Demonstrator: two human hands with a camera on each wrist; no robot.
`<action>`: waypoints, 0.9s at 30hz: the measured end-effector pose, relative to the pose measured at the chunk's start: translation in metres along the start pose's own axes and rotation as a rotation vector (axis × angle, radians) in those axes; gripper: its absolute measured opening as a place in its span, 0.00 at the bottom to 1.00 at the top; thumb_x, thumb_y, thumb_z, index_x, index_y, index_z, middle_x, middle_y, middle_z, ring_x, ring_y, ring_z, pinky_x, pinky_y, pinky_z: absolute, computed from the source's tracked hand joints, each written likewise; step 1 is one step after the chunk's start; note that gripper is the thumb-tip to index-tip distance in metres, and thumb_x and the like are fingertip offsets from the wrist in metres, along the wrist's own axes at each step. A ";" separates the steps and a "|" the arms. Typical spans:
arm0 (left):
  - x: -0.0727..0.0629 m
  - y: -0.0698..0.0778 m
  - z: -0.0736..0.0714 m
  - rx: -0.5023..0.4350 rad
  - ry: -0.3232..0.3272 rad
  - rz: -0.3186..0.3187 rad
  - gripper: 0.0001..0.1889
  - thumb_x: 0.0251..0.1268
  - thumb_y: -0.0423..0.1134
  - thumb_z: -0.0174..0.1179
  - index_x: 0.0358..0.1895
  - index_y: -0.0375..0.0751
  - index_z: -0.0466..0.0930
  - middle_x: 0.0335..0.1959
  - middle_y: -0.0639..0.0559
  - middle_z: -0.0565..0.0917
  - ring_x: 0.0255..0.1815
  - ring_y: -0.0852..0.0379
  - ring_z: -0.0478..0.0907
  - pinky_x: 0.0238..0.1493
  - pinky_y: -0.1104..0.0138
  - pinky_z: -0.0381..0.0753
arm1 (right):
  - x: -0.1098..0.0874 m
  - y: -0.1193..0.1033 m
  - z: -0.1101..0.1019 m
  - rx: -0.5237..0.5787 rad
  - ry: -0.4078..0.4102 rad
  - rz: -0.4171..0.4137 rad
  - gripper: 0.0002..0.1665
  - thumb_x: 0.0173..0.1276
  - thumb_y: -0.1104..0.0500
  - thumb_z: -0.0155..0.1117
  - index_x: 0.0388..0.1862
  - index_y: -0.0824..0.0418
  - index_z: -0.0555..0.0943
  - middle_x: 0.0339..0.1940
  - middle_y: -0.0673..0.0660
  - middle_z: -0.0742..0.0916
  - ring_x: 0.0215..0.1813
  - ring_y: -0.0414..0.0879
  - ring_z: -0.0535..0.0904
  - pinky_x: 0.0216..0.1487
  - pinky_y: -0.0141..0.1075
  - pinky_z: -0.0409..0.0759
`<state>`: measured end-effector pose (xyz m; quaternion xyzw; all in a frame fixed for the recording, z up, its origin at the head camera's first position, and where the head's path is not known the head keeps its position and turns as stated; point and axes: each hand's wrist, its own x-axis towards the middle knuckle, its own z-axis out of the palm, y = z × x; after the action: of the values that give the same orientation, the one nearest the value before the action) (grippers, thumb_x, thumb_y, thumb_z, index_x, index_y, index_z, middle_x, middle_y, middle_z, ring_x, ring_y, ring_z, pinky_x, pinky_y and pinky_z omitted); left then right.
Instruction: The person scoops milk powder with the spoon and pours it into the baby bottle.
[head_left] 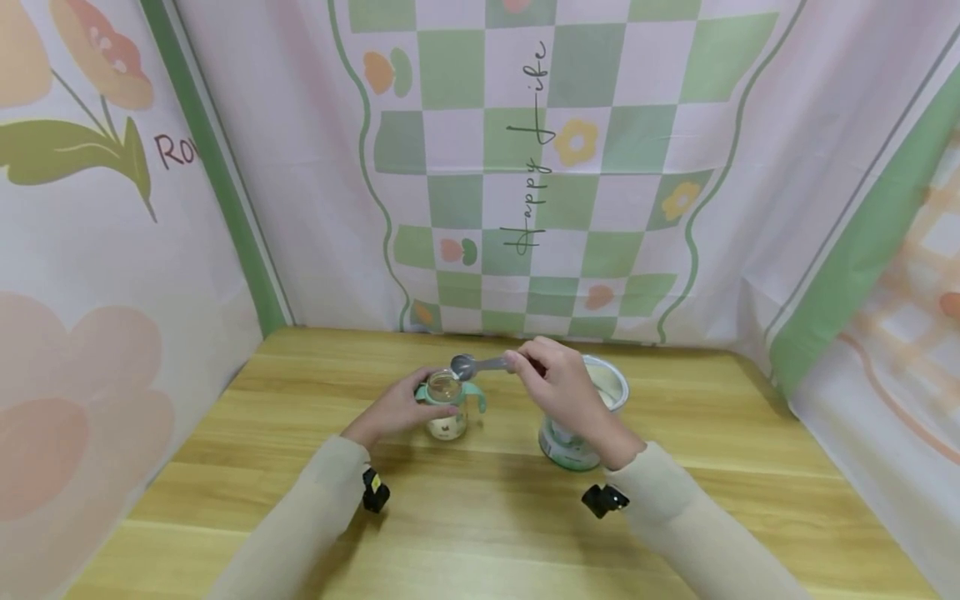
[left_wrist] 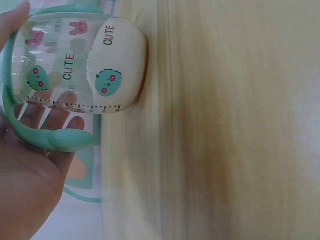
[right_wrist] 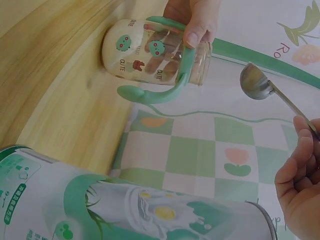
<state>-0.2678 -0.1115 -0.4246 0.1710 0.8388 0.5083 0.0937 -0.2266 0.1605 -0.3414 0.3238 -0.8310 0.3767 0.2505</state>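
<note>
In the head view my left hand [head_left: 401, 407] grips a clear baby bottle [head_left: 447, 428] round its upper part, thumb in front and fingers behind. The bottle stands upright and uncapped on the table, with mint-green handles [right_wrist: 150, 95] and cartoon prints. Pale powder [left_wrist: 120, 60] fills its lower part with a sloping top. My right hand [head_left: 564, 390] pinches the handle of a metal measuring spoon [head_left: 463, 367]. Its bowl hangs just above the bottle's mouth, and grey metal shows inside. Below my right hand stands an open milk powder can [head_left: 572, 454], partly hidden by that forearm.
The wooden table [head_left: 480, 533] reaches back to a hanging cloth [head_left: 517, 200] with green checks. More printed cloth [head_left: 112, 275] closes off the left side, and another curtain [head_left: 885, 333] hangs on the right. Pale cream powder [head_left: 606, 387] shows inside the can's rim.
</note>
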 end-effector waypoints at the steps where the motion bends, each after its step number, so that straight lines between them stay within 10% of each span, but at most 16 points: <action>1: 0.000 0.001 0.000 0.010 -0.002 0.005 0.38 0.56 0.56 0.74 0.70 0.56 0.70 0.59 0.54 0.80 0.63 0.49 0.74 0.66 0.44 0.68 | 0.000 0.001 -0.001 0.000 0.003 0.000 0.13 0.76 0.60 0.61 0.29 0.57 0.84 0.21 0.46 0.73 0.19 0.40 0.63 0.20 0.32 0.64; 17: 0.004 0.016 0.001 0.058 0.001 0.066 0.39 0.58 0.55 0.73 0.72 0.54 0.68 0.61 0.53 0.77 0.63 0.51 0.73 0.65 0.49 0.70 | -0.008 0.007 -0.017 -0.029 0.017 0.026 0.13 0.77 0.61 0.60 0.29 0.56 0.83 0.21 0.46 0.72 0.19 0.40 0.63 0.19 0.32 0.64; 27: 0.011 0.032 0.002 0.132 -0.024 0.232 0.36 0.61 0.50 0.72 0.70 0.44 0.70 0.68 0.52 0.74 0.67 0.52 0.70 0.68 0.56 0.67 | -0.015 0.014 -0.036 -0.082 0.053 0.011 0.13 0.75 0.64 0.61 0.28 0.57 0.82 0.22 0.45 0.74 0.20 0.39 0.63 0.20 0.31 0.63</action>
<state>-0.2710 -0.0920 -0.3967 0.2785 0.8439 0.4575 0.0328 -0.2204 0.2011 -0.3369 0.2987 -0.8404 0.3523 0.2835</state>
